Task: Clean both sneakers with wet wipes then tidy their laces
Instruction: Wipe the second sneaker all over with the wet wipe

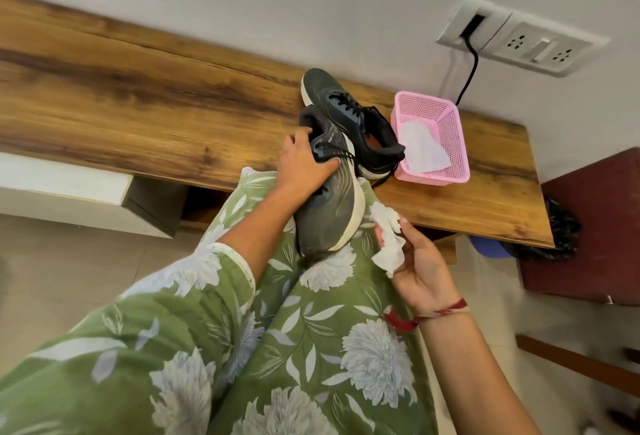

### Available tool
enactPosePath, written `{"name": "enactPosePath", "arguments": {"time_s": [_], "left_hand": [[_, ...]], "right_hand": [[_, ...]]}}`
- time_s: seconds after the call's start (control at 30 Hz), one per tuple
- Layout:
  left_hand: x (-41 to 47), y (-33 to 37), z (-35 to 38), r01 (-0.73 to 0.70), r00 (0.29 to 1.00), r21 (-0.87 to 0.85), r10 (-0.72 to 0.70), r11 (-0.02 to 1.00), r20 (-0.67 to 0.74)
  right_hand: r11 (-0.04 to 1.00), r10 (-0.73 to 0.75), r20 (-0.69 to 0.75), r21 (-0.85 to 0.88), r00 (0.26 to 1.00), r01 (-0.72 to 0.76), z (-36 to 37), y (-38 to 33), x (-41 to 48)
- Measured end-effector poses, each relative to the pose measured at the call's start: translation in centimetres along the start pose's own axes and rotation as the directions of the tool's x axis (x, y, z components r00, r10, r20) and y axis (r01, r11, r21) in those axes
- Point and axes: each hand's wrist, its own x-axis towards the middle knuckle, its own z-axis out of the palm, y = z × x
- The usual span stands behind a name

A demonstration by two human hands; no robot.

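My left hand (304, 161) grips a dark grey sneaker (329, 206) with a white sole around its laced middle. The shoe's toe rests on my lap. My right hand (420, 261) pinches a crumpled white wet wipe (388, 237) just right of the sole near the toe; whether the wipe touches the sole I cannot tell. The second sneaker (349, 112), same colours with black laces, lies on the wooden shelf (138, 105) behind the held one.
A pink mesh basket (446, 129) with a white wipe inside stands on the shelf right of the sneakers. A wall socket (519, 39) with a black cable sits above it. A dark red stool (595, 226) and a black-bagged bin (557, 226) are at right.
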Motion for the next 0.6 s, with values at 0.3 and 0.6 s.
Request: {"name": "enactPosePath", "arguments": {"time_s": [0.3, 0.6], "left_hand": [[1.7, -1.8, 0.5, 0.056, 0.956, -0.398, -0.164, 0.916, -0.243], [4.3, -3.9, -1.2, 0.081, 0.812, -0.992, -0.571, -0.101, 0.124]], "right_hand": [[0.985, -0.065, 0.184, -0.146, 0.981, 0.093, 1.6, -1.4, 2.1], [0.670, -0.347, 0.355, -0.554, 0.868, 0.494, 9.8, -2.1, 7.6]]}}
